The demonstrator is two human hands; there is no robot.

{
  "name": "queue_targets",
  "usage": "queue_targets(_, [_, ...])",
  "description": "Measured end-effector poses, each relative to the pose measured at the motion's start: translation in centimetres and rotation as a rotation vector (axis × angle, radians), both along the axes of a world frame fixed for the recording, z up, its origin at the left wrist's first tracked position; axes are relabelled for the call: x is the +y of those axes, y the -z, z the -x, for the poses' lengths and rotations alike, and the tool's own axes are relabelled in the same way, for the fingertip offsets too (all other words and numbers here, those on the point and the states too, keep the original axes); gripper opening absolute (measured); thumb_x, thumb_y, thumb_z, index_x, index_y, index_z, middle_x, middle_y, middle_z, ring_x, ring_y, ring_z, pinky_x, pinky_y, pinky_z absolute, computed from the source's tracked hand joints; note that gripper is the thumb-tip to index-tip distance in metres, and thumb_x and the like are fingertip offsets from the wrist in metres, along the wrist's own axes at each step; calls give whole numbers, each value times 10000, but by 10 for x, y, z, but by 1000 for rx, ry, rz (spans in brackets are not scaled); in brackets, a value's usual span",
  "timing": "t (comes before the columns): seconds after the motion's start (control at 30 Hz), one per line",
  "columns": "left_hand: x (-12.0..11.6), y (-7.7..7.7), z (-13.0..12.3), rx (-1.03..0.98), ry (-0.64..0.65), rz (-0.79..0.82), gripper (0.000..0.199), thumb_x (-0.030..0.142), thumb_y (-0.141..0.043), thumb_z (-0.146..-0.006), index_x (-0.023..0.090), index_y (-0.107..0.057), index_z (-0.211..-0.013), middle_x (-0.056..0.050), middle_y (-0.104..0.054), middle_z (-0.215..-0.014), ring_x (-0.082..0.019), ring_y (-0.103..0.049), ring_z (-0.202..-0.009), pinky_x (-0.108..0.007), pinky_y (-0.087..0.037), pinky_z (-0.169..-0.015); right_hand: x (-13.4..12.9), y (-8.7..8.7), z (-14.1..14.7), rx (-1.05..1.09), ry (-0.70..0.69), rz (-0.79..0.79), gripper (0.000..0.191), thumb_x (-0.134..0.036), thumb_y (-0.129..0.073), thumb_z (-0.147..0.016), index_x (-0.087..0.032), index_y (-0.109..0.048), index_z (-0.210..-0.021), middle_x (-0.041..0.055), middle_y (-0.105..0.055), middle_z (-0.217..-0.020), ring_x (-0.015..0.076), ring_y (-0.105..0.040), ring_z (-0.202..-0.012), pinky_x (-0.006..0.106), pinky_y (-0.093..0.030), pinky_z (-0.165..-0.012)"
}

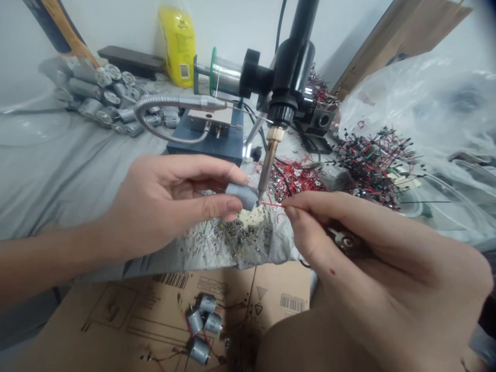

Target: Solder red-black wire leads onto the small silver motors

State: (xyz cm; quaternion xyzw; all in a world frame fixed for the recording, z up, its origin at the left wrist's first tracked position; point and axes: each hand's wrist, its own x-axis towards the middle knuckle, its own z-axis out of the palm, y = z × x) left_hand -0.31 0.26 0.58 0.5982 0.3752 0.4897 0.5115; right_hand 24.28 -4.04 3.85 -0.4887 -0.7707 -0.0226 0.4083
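Centrally, in the head-camera view, two bare hands meet below an upright soldering iron (268, 163), its tip pointing down. The left hand (155, 206), reaching in from the left, pinches a small grey cylindrical motor (241, 196) between thumb and fingers, its end turned toward the tip; whether they touch is too small to tell. The right hand (372, 248) grips a thin red wire (272, 204) between thumb and forefinger, and the wire runs left to that same end of the motor.

Just beneath lie scattered metal bits (240, 243) on a grey covering (116, 170). Behind the hands stand a blue base (209, 150), a curved metal tube (141, 113) and a spool of solder (228, 72). Farther left are a heap of motors (83, 88) and a yellow package (177, 46). To the right, red and black wires (375, 160) lie heaped beside clear plastic (418, 98). Nearest the viewer, four motors with wires (199, 351) rest on printed cardboard (112, 310).
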Motion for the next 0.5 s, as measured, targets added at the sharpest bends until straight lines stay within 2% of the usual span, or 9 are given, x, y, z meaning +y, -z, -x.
queue_targets(0.17, [0,0,1,3,-4,-11,236,249,-1010,-900,401,-922,-1058,95,-865,-1017,-132,-845,-801,-117,-716,-828,0,0,-1,7,-11,-2,199,-144,-781,-990,-341,-791,-1019,-64,-822,-863,107,-644,-596,230,-610,-672])
queue_targets(0.33, [-1,0,1,25,-14,-34,243,231,-1005,-900,396,-924,-1058,87,-869,-1040,-149,-850,-818,-141,-728,-828,0,0,4,29,-31,24,173,-160,-795,-972,-331,-810,-991,-42,-815,-837,135,-652,-591,270,-634,-665])
queue_targets(0.47, [-1,-2,1,38,-15,-22,225,281,-1020,-896,409,-923,-1053,91,-868,-1043,-151,-848,-834,-145,-729,-830,-2,-2,9,79,75,79,176,-162,-774,-990,-331,-814,-963,-30,-820,-838,143,-681,-614,285,-646,-692])
queue_targets(0.5, [-1,-2,1,40,-15,-16,220,291,-1022,-896,414,-923,-1050,93,-867,-1046,-150,-848,-849,-141,-727,-839,-2,-3,10,74,66,98,177,-164,-773,-989,-333,-812,-956,-34,-819,-833,140,-679,-609,281,-644,-688])
